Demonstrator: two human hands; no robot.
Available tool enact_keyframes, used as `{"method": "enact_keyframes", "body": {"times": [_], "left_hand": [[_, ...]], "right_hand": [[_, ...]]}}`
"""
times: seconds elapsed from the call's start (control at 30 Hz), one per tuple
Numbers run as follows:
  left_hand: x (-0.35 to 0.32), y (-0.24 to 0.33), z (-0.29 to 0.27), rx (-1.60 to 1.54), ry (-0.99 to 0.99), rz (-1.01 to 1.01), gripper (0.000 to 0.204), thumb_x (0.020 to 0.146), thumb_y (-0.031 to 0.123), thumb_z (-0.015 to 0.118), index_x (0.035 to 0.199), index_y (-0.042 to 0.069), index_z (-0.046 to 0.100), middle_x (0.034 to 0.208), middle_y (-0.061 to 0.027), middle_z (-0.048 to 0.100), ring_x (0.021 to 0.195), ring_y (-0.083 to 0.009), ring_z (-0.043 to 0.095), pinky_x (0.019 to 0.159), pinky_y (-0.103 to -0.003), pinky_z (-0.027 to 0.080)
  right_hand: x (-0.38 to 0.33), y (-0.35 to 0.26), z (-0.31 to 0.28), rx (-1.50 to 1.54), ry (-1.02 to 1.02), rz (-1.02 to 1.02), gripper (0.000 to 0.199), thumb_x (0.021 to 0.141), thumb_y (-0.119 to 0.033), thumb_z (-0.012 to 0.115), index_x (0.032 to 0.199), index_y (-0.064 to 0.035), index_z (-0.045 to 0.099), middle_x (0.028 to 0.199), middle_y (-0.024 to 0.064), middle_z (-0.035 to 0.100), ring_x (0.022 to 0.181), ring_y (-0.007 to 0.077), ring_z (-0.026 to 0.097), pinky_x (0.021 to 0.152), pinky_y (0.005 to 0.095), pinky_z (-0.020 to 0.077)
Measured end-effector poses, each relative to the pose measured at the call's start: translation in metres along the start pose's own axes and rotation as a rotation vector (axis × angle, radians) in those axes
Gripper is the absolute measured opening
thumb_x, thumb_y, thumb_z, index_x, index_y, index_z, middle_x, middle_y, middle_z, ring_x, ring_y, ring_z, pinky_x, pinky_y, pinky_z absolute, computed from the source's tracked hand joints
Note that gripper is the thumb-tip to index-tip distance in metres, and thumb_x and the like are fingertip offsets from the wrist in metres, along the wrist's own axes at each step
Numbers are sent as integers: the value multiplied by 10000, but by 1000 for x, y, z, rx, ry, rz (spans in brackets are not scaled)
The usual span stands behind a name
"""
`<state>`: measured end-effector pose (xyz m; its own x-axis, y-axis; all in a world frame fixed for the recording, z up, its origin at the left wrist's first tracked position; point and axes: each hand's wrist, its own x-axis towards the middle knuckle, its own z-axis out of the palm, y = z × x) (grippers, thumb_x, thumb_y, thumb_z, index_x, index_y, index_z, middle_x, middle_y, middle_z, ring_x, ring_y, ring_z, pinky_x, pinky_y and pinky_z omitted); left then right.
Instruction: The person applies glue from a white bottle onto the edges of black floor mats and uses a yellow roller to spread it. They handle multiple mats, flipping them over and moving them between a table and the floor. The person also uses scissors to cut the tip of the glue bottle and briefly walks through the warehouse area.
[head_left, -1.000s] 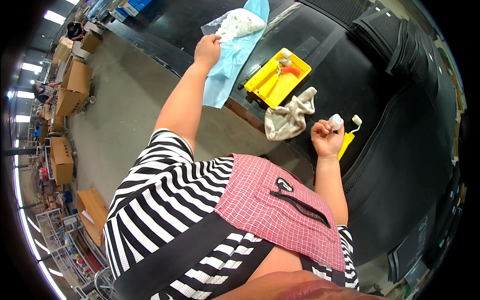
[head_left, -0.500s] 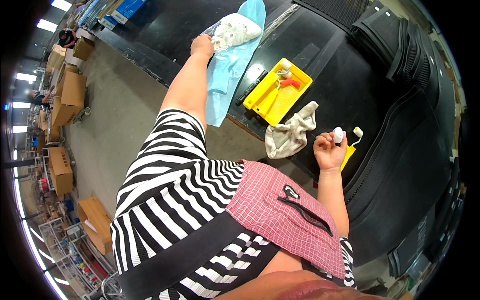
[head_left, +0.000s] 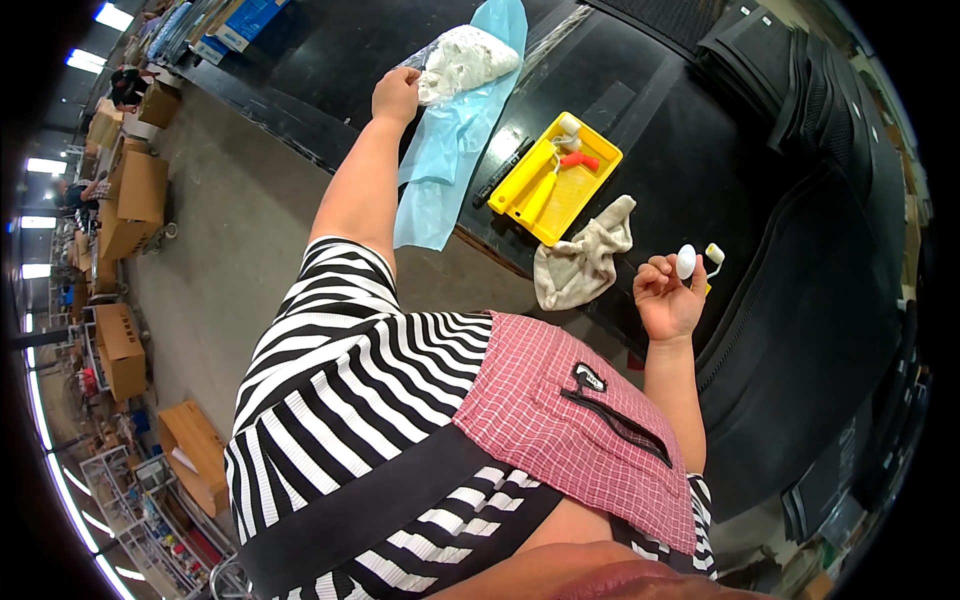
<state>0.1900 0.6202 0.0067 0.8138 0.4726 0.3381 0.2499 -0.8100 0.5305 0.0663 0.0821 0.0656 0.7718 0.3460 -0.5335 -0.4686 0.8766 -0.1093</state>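
My left hand (head_left: 395, 95) reaches out to the far left of the black table (head_left: 690, 170) and grips the edge of a clear plastic bag of white material (head_left: 465, 62), which lies on a light blue sheet (head_left: 445, 165). My right hand (head_left: 668, 298) is raised palm up over the table's near edge, fingers curled around a small white oval piece (head_left: 686, 262). Just beyond it lies a small roller with a yellow handle (head_left: 712, 258). A crumpled beige rag (head_left: 583, 262) lies between the two hands.
A yellow paint tray (head_left: 555, 185) holding a small roller with an orange handle (head_left: 575, 155) stands at mid-table, a black marker-like bar (head_left: 503, 172) beside it. Black rubber mats (head_left: 800, 300) cover the right. Cardboard boxes (head_left: 125, 340) stand on the floor at left.
My left hand has stayed on the plastic bag. My right hand has opened upward and away from the roller, with the white piece now held at its fingertips.
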Motion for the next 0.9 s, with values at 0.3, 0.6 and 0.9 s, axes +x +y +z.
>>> {"method": "enact_keyframes", "body": {"times": [0.3,0.6,0.9], "left_hand": [[2,14,1,298,-303,-111,249,899,301,702,1077,133,751,1172,-97,704,1120,-298,660,949,-421,528],[8,20,2,439,-403,-102,290,957,270,601,1137,70,712,1263,-152,671,1163,-327,647,979,-449,520],[0,10,2,99,-131,-8,324,888,234,526,1031,11,712,1181,-226,692,1108,-410,652,957,-503,518]], "right_hand": [[-8,2,-24,34,-77,38,439,927,-429,680,770,-24,624,713,63,514,629,157,456,667,283,446],[-25,0,-31,11,-56,-7,442,936,-429,671,776,-20,615,714,68,511,647,167,467,655,286,448],[-44,1,-35,-1,-119,-21,415,945,-427,657,847,-26,609,733,51,505,656,155,464,661,280,444]]}}
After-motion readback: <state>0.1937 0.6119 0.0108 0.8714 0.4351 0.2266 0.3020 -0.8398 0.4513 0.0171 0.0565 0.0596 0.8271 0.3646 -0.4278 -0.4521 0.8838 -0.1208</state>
